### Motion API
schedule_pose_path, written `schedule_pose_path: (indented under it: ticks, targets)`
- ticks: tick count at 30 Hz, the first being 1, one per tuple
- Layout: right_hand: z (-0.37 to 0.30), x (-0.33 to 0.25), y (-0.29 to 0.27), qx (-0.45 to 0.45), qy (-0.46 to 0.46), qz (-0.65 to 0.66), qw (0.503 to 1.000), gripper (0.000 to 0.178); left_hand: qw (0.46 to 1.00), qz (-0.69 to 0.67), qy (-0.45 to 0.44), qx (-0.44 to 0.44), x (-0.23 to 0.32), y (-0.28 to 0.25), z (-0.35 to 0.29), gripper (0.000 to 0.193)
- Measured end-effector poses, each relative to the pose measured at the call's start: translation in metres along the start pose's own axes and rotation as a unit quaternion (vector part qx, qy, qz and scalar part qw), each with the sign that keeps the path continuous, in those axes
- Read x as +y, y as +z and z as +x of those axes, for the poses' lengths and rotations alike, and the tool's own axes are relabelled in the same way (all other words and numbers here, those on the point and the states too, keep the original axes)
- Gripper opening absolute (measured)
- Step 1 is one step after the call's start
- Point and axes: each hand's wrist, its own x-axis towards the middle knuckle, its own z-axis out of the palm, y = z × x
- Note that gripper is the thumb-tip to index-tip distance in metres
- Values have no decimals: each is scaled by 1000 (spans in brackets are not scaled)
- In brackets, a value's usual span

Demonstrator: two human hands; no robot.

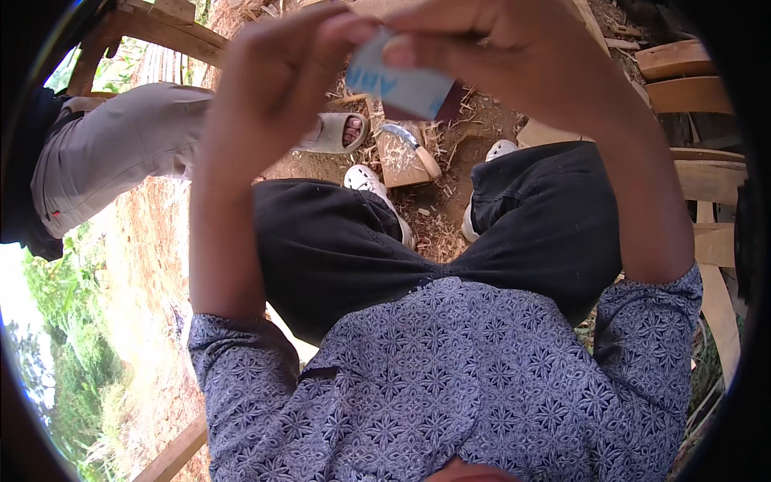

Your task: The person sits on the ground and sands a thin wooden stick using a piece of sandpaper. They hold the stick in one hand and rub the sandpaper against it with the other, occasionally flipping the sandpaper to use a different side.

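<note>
Both hands are raised at the top of the head view, holding a small piece of sandpaper [408,90] between them. Its pale backing carries blue print, and a dark reddish-brown side shows at the right edge. My left hand [291,72] pinches its upper left part with thumb and fingers. From the other side, my right hand [506,60] presses its thumb on the upper part. The fingers behind the sheet are partly hidden. Below it, a curved-blade knife [422,153] with a wooden handle lies on a wooden block [399,167] on the ground.
At the left, another person's leg in grey trousers [128,136] ends in a light sandal [329,132] close to the block. Wood shavings [434,237] litter the ground between my white shoes [365,178]. Curved wooden pieces [683,80] are stacked at the right, and a wooden frame [173,32] stands upper left.
</note>
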Motion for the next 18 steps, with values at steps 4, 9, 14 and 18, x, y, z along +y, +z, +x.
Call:
schedule_pose_path:
  ticks: [4, 9, 14, 18]
  targets:
    - [-12, 17, -15, 53, 21, -24, 998, 25, 974, -151, -4, 166, -48, -49, -18, 26]
    - [-2, -2, 4, 16, -21, -35, 999, 22, 997, -48, -19, 53, -4, -3, 0, 29]
    - [-11, 9, -2, 36, 61, 40, 997, 22, 978, -122, -29, 164, -47, -35, -18, 36]
    - [-7, 19, 3, 52, -19, 31, 998, 22, 989, -78, -14, 123, -11, -15, -6, 30]
